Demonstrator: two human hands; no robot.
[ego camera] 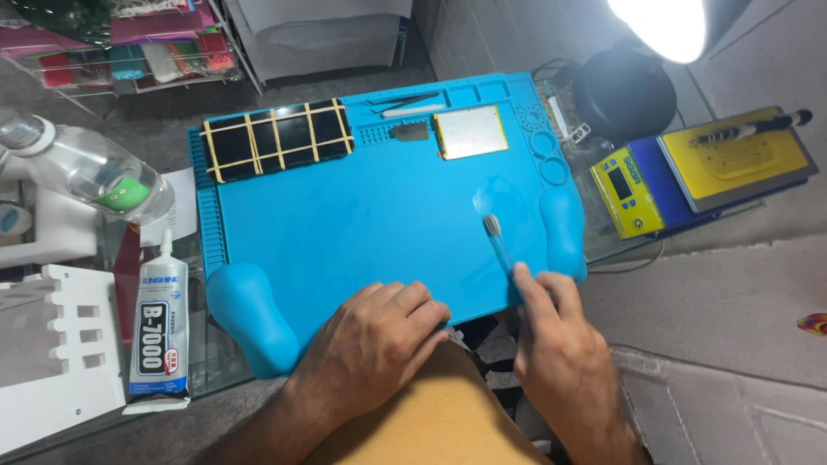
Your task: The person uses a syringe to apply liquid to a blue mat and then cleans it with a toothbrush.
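Left hand (379, 336): lying at six o'clock, fingers curled loosely on the near edge of the blue mat (362, 215), grasping nothing
Right hand (556, 344): pinching the clear handle of a small brush (498, 241)
Brush: pointing toward eleven o'clock, bristles touching the mat
Glue tube (159, 331): lying at nine o'clock, off the mat

Mat (362, 215): bright blue. Slab (277, 139): black, crossed by yellow bands. Heating station (689, 176): yellow and blue. Glue tube (161, 331): white, black label.
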